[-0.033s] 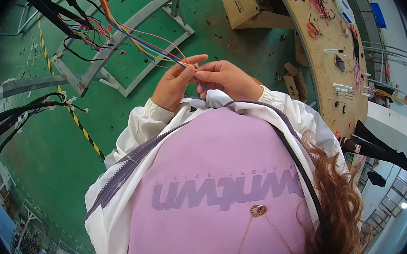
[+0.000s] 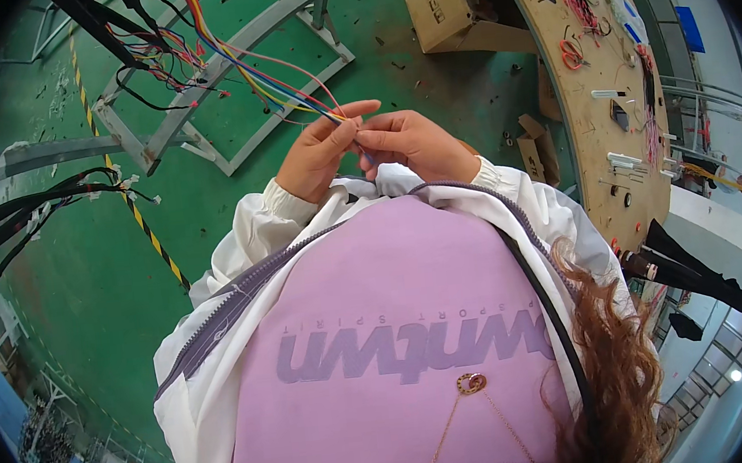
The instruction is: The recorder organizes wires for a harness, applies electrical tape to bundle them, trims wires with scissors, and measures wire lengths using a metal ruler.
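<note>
A bundle of thin coloured wires [image 2: 260, 80], with red, yellow, blue and white strands, runs down from a dark sleeve at the upper left to my two hands. My left hand [image 2: 317, 158] pinches the bundle between thumb and fingers, its index finger stretched out past the wires. Pressed close beside it, my right hand [image 2: 416, 145] has thumb and forefinger closed on the wire ends. A short blue piece pokes out below the fingertips. The exact ends inside the pinch are hidden by my fingers.
Other wire bunches [image 2: 159, 57] hang at the upper left over a grey metal frame [image 2: 232, 138]. Black cables [image 2: 38, 205] jut in at the left. To the right, a wooden table [image 2: 587, 112] carries orange-handled scissors [image 2: 572, 54] and several wires. A cardboard box [image 2: 443, 10] stands beside it.
Almost nothing differs. Both hands keep their grip on the wires, and the bundle has shifted only very slightly.
</note>
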Motion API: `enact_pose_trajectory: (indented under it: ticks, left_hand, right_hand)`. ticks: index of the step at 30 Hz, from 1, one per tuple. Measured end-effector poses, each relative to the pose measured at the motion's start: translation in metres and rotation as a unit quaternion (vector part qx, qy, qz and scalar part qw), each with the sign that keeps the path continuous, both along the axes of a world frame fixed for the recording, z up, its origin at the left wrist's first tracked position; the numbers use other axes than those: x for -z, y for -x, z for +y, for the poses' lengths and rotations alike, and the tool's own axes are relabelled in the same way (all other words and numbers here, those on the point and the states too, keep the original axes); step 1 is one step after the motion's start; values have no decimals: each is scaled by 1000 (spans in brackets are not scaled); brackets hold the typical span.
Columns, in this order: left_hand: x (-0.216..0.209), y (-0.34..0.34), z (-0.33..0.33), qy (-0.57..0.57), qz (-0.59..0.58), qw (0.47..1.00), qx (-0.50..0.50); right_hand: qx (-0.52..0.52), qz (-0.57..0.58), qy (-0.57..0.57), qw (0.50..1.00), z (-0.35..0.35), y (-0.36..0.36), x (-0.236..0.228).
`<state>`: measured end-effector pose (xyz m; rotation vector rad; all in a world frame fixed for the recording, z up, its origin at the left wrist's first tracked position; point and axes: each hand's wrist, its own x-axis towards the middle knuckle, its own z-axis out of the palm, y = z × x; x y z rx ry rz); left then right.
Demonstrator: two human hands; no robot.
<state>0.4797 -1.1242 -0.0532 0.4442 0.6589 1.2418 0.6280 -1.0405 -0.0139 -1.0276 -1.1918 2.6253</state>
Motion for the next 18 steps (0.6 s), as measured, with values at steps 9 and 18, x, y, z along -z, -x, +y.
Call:
enact_pose_trajectory:
  ticks: [9,18]
  left_hand:
    - [9,-13,1,-33,69,997,-17]
    - [-12,3,-2,13,349,932,-96]
  right_hand:
    - [32,-24,-20,999,-10,4,1]
    - [11,-44,-137,989,-10,-2,5]
